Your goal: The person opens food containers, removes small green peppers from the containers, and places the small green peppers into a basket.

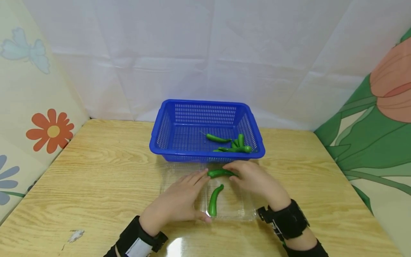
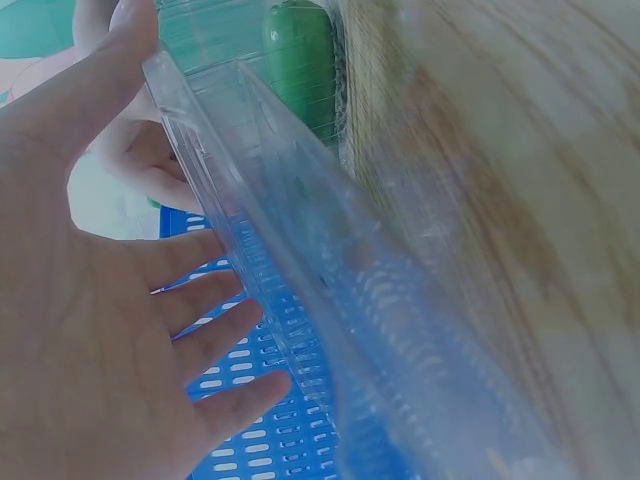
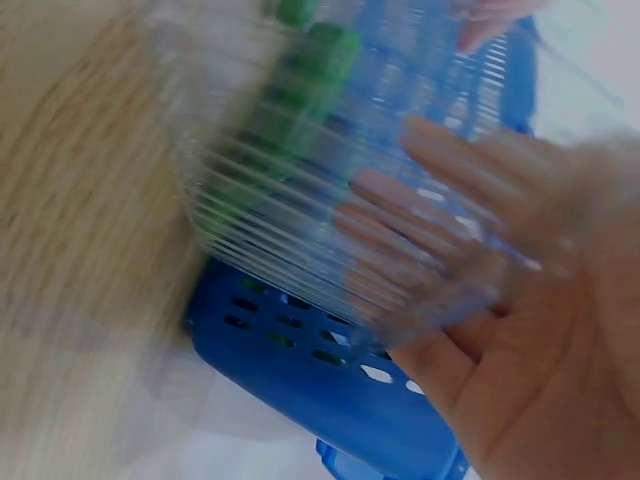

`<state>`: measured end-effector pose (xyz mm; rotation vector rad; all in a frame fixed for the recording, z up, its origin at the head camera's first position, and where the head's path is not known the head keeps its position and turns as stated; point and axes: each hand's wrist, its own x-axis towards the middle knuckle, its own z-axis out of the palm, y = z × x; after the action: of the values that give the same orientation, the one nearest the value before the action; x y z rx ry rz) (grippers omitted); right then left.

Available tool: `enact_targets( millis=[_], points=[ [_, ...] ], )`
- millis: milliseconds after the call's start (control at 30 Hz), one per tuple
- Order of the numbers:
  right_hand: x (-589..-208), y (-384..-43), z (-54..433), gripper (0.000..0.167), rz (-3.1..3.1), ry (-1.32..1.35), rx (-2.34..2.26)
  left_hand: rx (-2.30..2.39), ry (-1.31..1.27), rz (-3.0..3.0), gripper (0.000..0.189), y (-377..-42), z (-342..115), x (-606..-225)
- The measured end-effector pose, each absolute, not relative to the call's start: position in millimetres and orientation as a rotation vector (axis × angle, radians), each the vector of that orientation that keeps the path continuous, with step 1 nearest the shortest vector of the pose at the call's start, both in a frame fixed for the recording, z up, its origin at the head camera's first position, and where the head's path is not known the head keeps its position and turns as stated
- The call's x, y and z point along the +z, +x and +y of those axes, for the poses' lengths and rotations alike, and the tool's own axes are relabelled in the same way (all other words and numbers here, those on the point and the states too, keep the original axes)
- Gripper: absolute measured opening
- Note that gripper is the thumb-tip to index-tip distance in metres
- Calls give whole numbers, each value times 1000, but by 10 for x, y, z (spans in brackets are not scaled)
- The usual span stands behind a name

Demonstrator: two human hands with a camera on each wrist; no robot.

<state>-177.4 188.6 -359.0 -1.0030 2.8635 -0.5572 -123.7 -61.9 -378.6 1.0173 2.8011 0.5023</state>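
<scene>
A clear plastic clamshell container (image 1: 236, 212) lies opened out on the table in front of the blue basket. Two green chili peppers are in its right half: one chili pepper (image 1: 214, 203) runs lengthwise near the middle ridge, the other chili pepper (image 1: 219, 173) lies crosswise at the far end. My left hand (image 1: 179, 200) spans the middle ridge, fingers extended and thumb near the front edge; in the left wrist view its fingers meet the clear wall (image 2: 270, 210). My right hand (image 1: 253, 178) is by the crosswise pepper's right end, its loosely extended fingers (image 3: 440, 210) seen through blurred plastic.
Behind the container stands a blue perforated basket (image 1: 207, 154) with several green chili peppers (image 1: 237, 149) in its right part. A white cloth (image 1: 205, 53) hangs along the table's back edge. The wooden table (image 1: 106, 171) has a pale worn patch at the front left.
</scene>
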Motion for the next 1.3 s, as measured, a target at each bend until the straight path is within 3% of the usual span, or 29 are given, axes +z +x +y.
enact_targets(
  millis=[1300],
  points=[
    [-3848,-1771,1764,30,2965,-1061,-462,503,1020,2799,111,-1237,-621,-3780]
  ],
)
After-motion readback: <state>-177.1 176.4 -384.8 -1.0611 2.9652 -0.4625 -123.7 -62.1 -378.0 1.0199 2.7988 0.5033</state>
